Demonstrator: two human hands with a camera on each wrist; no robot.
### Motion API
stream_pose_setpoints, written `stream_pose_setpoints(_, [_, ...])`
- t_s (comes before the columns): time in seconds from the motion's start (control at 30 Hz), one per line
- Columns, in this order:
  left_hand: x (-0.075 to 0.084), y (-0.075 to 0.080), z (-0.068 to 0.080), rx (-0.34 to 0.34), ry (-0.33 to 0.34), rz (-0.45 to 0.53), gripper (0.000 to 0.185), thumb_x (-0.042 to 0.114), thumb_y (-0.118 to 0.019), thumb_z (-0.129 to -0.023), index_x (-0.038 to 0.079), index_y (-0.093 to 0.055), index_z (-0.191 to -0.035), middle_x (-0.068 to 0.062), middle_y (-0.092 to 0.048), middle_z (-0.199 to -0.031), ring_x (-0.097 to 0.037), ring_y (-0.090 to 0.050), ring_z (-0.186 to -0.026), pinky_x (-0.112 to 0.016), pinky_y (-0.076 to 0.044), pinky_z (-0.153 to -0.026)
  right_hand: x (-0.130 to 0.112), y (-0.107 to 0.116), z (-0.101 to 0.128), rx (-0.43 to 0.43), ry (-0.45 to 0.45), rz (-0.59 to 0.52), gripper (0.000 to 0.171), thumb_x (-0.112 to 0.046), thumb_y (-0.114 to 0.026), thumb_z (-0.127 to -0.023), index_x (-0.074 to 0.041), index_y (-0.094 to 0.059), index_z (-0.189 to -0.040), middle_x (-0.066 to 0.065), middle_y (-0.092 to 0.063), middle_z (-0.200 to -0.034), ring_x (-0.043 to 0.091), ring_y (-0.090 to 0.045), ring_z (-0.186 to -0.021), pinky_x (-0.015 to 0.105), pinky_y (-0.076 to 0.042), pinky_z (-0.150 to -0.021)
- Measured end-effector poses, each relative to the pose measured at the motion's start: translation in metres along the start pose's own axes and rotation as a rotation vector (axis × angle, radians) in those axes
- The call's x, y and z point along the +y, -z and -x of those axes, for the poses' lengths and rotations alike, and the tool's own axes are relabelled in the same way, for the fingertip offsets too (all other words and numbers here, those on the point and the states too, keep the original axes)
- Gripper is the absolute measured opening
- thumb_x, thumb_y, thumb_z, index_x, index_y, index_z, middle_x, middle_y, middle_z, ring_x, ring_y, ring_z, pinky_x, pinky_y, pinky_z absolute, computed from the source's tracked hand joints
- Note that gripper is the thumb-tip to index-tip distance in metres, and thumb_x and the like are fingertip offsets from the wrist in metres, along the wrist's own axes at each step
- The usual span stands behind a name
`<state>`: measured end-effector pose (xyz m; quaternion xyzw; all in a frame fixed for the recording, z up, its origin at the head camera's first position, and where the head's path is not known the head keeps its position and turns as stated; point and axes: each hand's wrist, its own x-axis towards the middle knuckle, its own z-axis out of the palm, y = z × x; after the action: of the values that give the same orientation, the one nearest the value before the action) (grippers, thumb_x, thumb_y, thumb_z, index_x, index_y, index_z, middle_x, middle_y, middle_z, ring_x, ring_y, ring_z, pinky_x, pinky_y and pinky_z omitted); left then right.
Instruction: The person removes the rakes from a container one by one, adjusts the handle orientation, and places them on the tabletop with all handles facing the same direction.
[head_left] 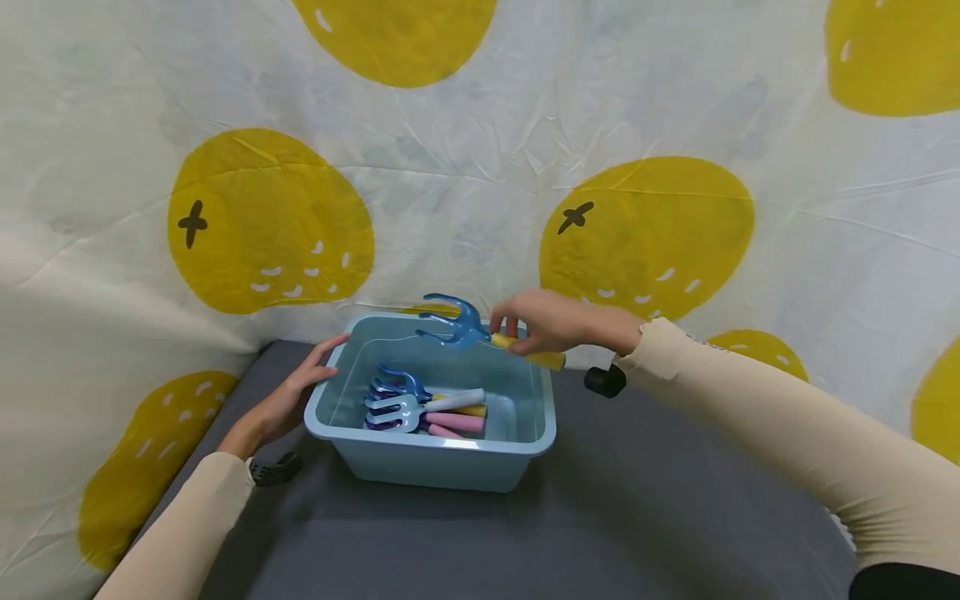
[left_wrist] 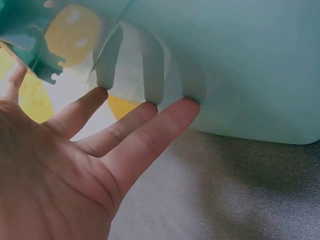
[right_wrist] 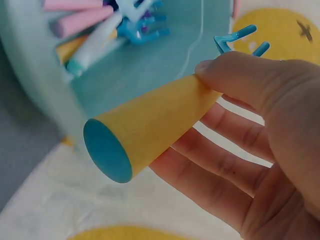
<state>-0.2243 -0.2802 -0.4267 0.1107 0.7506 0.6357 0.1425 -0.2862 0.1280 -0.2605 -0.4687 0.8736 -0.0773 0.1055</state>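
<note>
My left hand [head_left: 288,398] lies open with straight fingers against the outer wall of the pale blue plastic tub [head_left: 431,462] to steady it, while my right hand [head_left: 551,321] pinches the yellow handle of a blue plastic toy rake [head_left: 468,329] above the tub's far rim, over the other rakes [head_left: 420,404] inside.

light: bright, even | shadows: soft | wrist views: blurred close up | head: edges bowed

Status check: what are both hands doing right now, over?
Right hand grips yellow-handled blue rake above bin. Left hand open, fingers flat on bin's side. More rakes lie inside; nothing blocking.
</note>
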Motion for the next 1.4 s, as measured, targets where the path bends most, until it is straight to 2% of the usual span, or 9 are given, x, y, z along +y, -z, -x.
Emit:
stream_pose_setpoints(0.13, [-0.004, 0.0, 0.0, 0.003, -0.003, 0.011, 0.063, 0.032, -0.04, -0.109, 0.033, -0.01, -0.164, -0.012, -0.007, -0.167, -0.046, -0.027, -0.144, -0.062, -0.036, -0.11, 0.017, 0.007, 0.029, 0.073, -0.097, -0.039, 0.027, -0.01, -0.077, -0.09, -0.008, -0.072, -0.116, 0.005, -0.073, -0.097, 0.02, -0.068, -0.078, 0.033, -0.059, -0.074])
stream_pose_setpoints(0.3, [-0.005, 0.001, 0.002, 0.002, -0.004, -0.009, 0.063, 0.035, -0.041, -0.109, 0.034, -0.009, -0.164, -0.012, -0.005, -0.168, -0.046, -0.027, -0.144, -0.063, -0.037, -0.109, 0.043, 0.005, 0.065, 0.132, -0.226, -0.11, 0.028, -0.01, -0.078, -0.09, -0.007, -0.072, -0.117, 0.006, -0.074, -0.096, 0.018, -0.068, -0.076, 0.032, -0.06, -0.071])
stream_pose_setpoints(0.53, [-0.001, 0.004, 0.007, -0.01, -0.028, -0.028, 0.063, 0.035, -0.041, -0.11, 0.033, -0.011, -0.165, -0.017, -0.01, -0.167, -0.05, -0.034, -0.139, -0.057, -0.046, -0.103, 0.081, -0.009, 0.12, 0.183, -0.323, -0.26, 0.028, -0.01, -0.076, -0.093, -0.004, -0.069, -0.12, 0.008, -0.073, -0.097, 0.019, -0.069, -0.07, 0.036, -0.059, -0.061])
stream_pose_setpoints(0.63, [0.0, 0.005, 0.007, -0.012, -0.034, -0.039, 0.062, 0.034, -0.041, -0.111, 0.034, -0.011, -0.165, -0.017, -0.008, -0.167, -0.05, -0.034, -0.138, -0.057, -0.047, -0.102, 0.095, -0.019, 0.145, 0.213, -0.371, -0.311, 0.031, -0.012, -0.075, -0.094, -0.002, -0.067, -0.123, 0.01, -0.072, -0.099, 0.02, -0.069, -0.071, 0.038, -0.059, -0.058])
stream_pose_setpoints(0.73, [-0.001, 0.004, 0.006, -0.013, -0.035, -0.047, 0.061, 0.035, -0.041, -0.111, 0.034, -0.012, -0.165, -0.016, -0.006, -0.168, -0.05, -0.032, -0.139, -0.057, -0.046, -0.102, 0.11, -0.033, 0.168, 0.255, -0.399, -0.314, 0.034, -0.013, -0.076, -0.093, 0.0, -0.067, -0.123, 0.011, -0.073, -0.099, 0.02, -0.069, -0.073, 0.036, -0.058, -0.057])
stream_pose_setpoints(0.93, [-0.005, 0.002, 0.007, -0.011, -0.042, -0.05, 0.06, 0.034, -0.039, -0.112, 0.034, -0.011, -0.165, -0.017, -0.006, -0.168, -0.049, -0.032, -0.138, -0.053, -0.048, -0.1, 0.14, -0.069, 0.207, 0.31, -0.465, -0.357, 0.036, -0.012, -0.077, -0.093, 0.004, -0.066, -0.123, 0.015, -0.073, -0.1, 0.02, -0.064, -0.059, 0.035, -0.056, -0.054])
stream_pose_setpoints(1.2, [-0.007, 0.0, 0.008, 0.014, -0.031, -0.067, 0.059, 0.036, -0.04, -0.111, 0.037, -0.013, -0.164, -0.014, -0.003, -0.169, -0.046, -0.028, -0.141, -0.064, -0.04, -0.106, 0.177, -0.122, 0.25, 0.348, -0.576, -0.474, 0.036, -0.016, -0.075, -0.095, 0.004, -0.066, -0.123, 0.015, -0.072, -0.1, 0.021, -0.068, -0.065, 0.038, -0.059, -0.057])
stream_pose_setpoints(1.4, [-0.006, -0.001, 0.005, 0.029, -0.037, -0.082, 0.06, 0.036, -0.039, -0.111, 0.037, -0.012, -0.164, -0.015, -0.003, -0.169, -0.048, -0.027, -0.141, -0.071, -0.035, -0.106, 0.196, -0.155, 0.272, 0.347, -0.652, -0.552, 0.043, -0.019, -0.074, -0.096, 0.007, -0.062, -0.128, 0.015, -0.07, -0.102, 0.024, -0.068, -0.072, 0.037, -0.059, -0.061])
